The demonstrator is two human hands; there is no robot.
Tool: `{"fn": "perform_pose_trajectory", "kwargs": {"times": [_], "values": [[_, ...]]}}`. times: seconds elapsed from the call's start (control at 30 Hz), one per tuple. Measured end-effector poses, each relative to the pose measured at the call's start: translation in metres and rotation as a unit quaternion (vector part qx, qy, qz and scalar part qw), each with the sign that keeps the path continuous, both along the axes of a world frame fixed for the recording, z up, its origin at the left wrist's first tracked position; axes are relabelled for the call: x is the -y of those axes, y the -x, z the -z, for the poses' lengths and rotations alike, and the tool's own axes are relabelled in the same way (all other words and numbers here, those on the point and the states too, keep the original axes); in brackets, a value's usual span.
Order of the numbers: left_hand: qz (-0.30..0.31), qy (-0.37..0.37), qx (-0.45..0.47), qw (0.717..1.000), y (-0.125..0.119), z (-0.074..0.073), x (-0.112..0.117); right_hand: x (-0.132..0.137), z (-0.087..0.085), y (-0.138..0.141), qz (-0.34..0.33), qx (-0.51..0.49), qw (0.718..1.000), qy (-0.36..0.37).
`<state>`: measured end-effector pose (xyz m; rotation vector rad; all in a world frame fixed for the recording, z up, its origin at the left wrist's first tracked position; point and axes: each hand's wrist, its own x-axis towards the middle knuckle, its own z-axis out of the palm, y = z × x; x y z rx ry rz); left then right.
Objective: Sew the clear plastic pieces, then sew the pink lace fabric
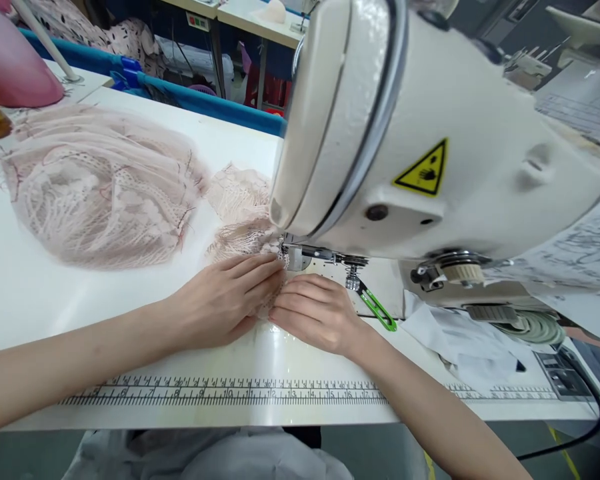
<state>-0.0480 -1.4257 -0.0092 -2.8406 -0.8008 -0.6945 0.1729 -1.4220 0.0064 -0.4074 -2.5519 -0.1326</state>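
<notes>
– What is counted, and how are the hands placed?
– One pale-pink lace piece [240, 200] is seen at the presser foot [283, 248] of one sewing machine [460, 113]; the left hand [230, 297] is laid over it with fingers extended, the right hand [315, 310] is bent at its near edge; whether it is pinched by either cannot be told
– And around the foot?
– One larger lace heap [105, 200] is spread at 10 o'clock, one green slotted tool [379, 308] placed at 4; the lace piece's right side is hidden by the machine
– Its direction?
– Its visible length is turned from 11 towards 5 o'clock, its near end partly covered by fingers
</notes>
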Motion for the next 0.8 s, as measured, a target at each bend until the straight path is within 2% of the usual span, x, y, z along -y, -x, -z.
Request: {"fn": "perform_pose_trajectory", "kwargs": {"times": [0.37,0.8], "values": [[-0.032,0.041,-0.063,0.997,0.003,0.007,-0.007,0.002,0.007,0.008,0.028,-0.028,0.999,-0.004],[0.012,0.025,-0.068,0.997,0.014,0.004,-0.022,0.003,0.006,0.013,0.035,-0.017,0.999,-0.004]]}}
